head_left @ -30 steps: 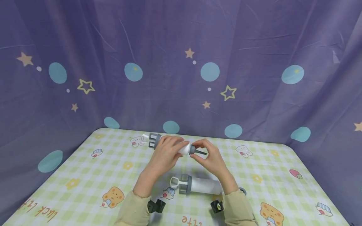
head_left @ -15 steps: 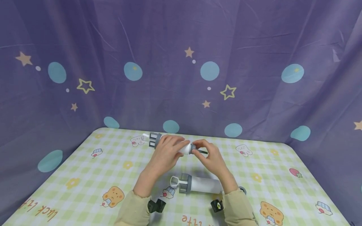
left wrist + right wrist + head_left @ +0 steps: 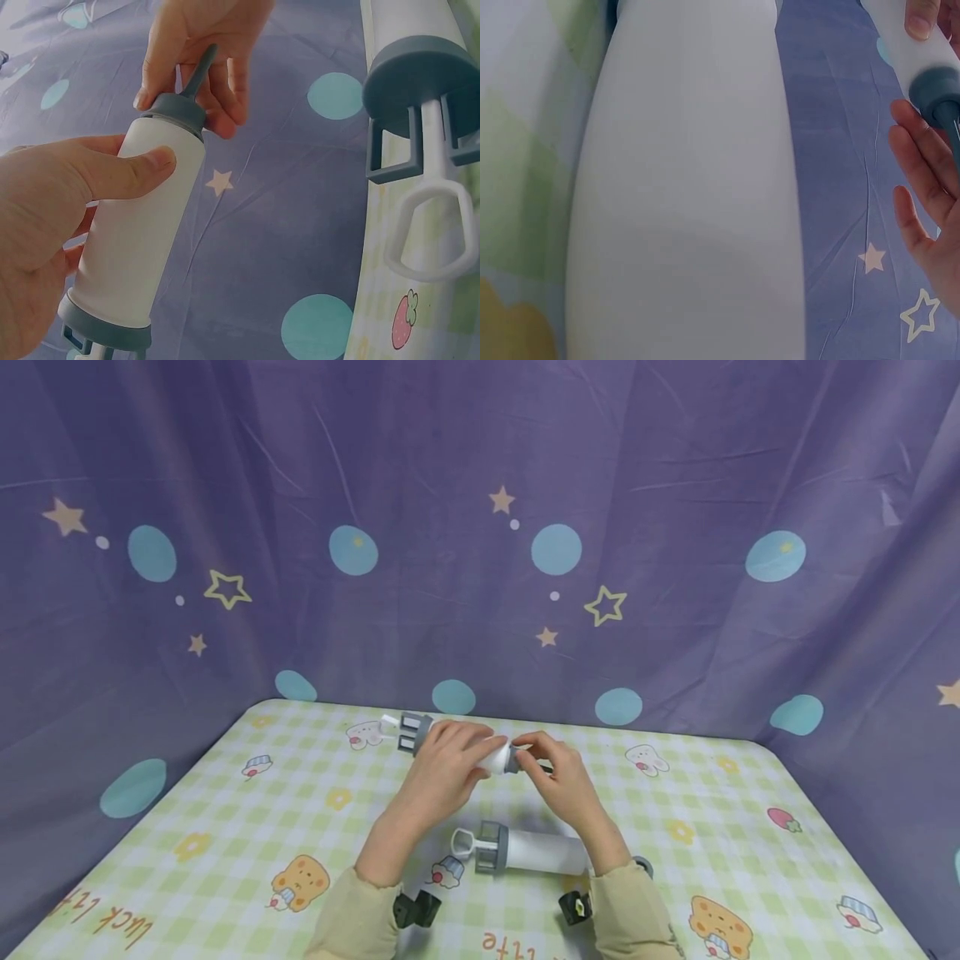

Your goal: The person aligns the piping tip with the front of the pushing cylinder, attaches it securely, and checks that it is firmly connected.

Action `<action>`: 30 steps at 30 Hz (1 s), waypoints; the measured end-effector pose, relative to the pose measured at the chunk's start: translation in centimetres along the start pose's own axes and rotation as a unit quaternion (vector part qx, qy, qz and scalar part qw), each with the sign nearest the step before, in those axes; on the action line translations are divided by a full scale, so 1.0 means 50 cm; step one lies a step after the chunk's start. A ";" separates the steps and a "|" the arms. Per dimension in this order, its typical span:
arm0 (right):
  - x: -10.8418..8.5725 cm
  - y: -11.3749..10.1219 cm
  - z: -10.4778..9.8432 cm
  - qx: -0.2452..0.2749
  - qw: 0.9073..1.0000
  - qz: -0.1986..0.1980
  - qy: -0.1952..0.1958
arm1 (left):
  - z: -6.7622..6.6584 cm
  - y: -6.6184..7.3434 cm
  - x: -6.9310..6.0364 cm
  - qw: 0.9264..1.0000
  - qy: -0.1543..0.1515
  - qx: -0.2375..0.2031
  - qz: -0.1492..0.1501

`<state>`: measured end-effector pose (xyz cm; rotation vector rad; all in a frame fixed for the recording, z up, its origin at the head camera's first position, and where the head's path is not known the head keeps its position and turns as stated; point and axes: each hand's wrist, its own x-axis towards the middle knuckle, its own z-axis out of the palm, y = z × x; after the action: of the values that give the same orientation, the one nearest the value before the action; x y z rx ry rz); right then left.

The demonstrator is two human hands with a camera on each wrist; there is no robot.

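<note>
A white icing syringe point(image 3: 493, 758) with blue-grey end pieces is held aslant above the far middle of the table. My left hand point(image 3: 442, 770) grips its barrel point(image 3: 135, 232), thumb along the near side. At the front end, my right hand point(image 3: 564, 781) pinches the blue-grey cap point(image 3: 177, 111) between thumb and fingers. A thin dark nozzle point(image 3: 201, 73) sticks out of that cap; the right fingers mostly cover it in the head view. Framed finger grips and a white plunger ring point(image 3: 388, 727) show at the back end.
A second similar syringe point(image 3: 543, 852) lies on the table beneath my forearms, its plunger ring point(image 3: 431, 232) to the left and its front end partly behind the right sleeve. A checked cloth point(image 3: 285, 810) covers the table. Behind the far edge hangs a purple curtain point(image 3: 450, 635).
My right thumb and fingers have shifted round the cap, and less of the nozzle shows now. The left hand and the held syringe moved slightly to the right. The second syringe stayed put.
</note>
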<state>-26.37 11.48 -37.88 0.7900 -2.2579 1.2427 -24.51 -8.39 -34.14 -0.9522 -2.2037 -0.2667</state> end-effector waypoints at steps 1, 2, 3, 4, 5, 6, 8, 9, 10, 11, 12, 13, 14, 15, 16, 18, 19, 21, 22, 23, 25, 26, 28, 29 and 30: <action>0.000 0.001 0.000 0.001 1.000 0.002 0.001 | 0.000 0.000 0.000 1.000 0.000 0.000 0.000; 0.000 0.002 0.001 -0.001 1.000 0.003 0.002 | 0.000 0.000 0.000 1.000 -0.001 0.001 0.000; 0.000 0.002 0.001 -0.004 1.000 0.003 0.005 | 0.000 -0.001 0.000 1.000 -0.001 0.001 -0.001; 0.000 0.003 0.001 -0.007 1.000 0.004 0.008 | -0.001 -0.001 -0.001 1.000 0.000 0.000 -0.002; 0.000 0.002 0.001 -0.011 1.000 0.004 0.012 | -0.002 -0.002 -0.001 1.000 0.000 -0.001 -0.003; 0.000 0.003 0.000 -0.016 1.000 0.004 0.016 | -0.002 -0.003 -0.001 1.000 0.001 -0.003 -0.003; 0.000 0.003 -0.001 -0.023 0.999 0.001 0.022 | -0.004 -0.006 -0.002 1.000 0.004 -0.005 -0.005; 0.001 0.004 -0.001 -0.022 0.999 -0.002 0.023 | -0.005 -0.008 -0.003 1.000 0.005 -0.005 -0.007; 0.001 0.004 -0.001 -0.020 1.000 -0.006 0.024 | -0.005 -0.009 -0.003 1.000 0.005 -0.004 -0.007; 0.001 0.005 -0.001 -0.019 0.999 -0.011 0.025 | -0.006 -0.011 -0.003 1.000 0.004 -0.003 -0.008; 0.001 0.006 0.000 -0.018 0.999 -0.017 0.026 | -0.006 -0.012 -0.003 1.000 0.003 -0.002 -0.008; 0.002 0.007 0.000 -0.017 0.999 -0.023 0.027 | -0.007 -0.013 -0.003 1.000 0.002 0.000 -0.009; 0.002 0.007 0.000 -0.017 0.999 -0.031 0.029 | -0.007 -0.014 -0.003 1.000 0.000 0.002 -0.009; 0.002 0.007 0.001 -0.017 0.999 -0.039 0.031 | -0.007 -0.014 -0.003 1.000 -0.001 0.002 -0.009; 0.003 0.008 0.001 -0.017 0.998 -0.047 0.033 | -0.007 -0.015 -0.003 1.000 -0.002 0.003 -0.008; 0.003 0.010 0.002 -0.013 0.997 -0.068 0.034 | -0.007 -0.015 -0.003 1.000 -0.003 0.004 -0.009; 0.004 0.010 0.003 -0.009 0.996 -0.079 0.033 | -0.007 -0.015 -0.003 1.000 -0.003 0.005 -0.009; 0.005 0.011 0.005 0.000 0.995 -0.098 0.031 | -0.008 -0.015 -0.003 1.000 -0.003 0.006 -0.009; 0.005 0.011 0.006 0.004 0.994 -0.106 0.029 | -0.008 -0.015 -0.003 1.000 -0.004 0.007 -0.009; 0.006 0.012 0.007 0.007 0.993 -0.111 0.029 | -0.008 -0.014 -0.003 1.000 -0.004 0.007 -0.010; 0.006 0.011 0.008 0.008 0.993 -0.113 0.028 | -0.008 -0.014 -0.004 1.000 -0.004 0.007 -0.010; 0.007 0.011 0.008 0.006 0.993 -0.112 0.027 | -0.008 -0.014 -0.004 1.000 -0.004 0.007 -0.010; 0.007 0.011 0.009 -0.001 0.994 -0.110 0.027 | -0.008 -0.013 -0.004 1.000 -0.004 0.005 -0.011; 0.007 0.011 0.009 -0.005 0.994 -0.108 0.027 | -0.007 -0.013 -0.004 1.000 -0.004 0.004 -0.011; 0.008 0.011 0.009 -0.009 0.994 -0.106 0.027 | -0.007 -0.013 -0.003 1.000 -0.004 0.004 -0.012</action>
<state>-27.05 11.24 -38.18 0.9490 -2.0782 1.1298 -24.70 -9.12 -33.94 -0.9253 -2.2220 -0.2663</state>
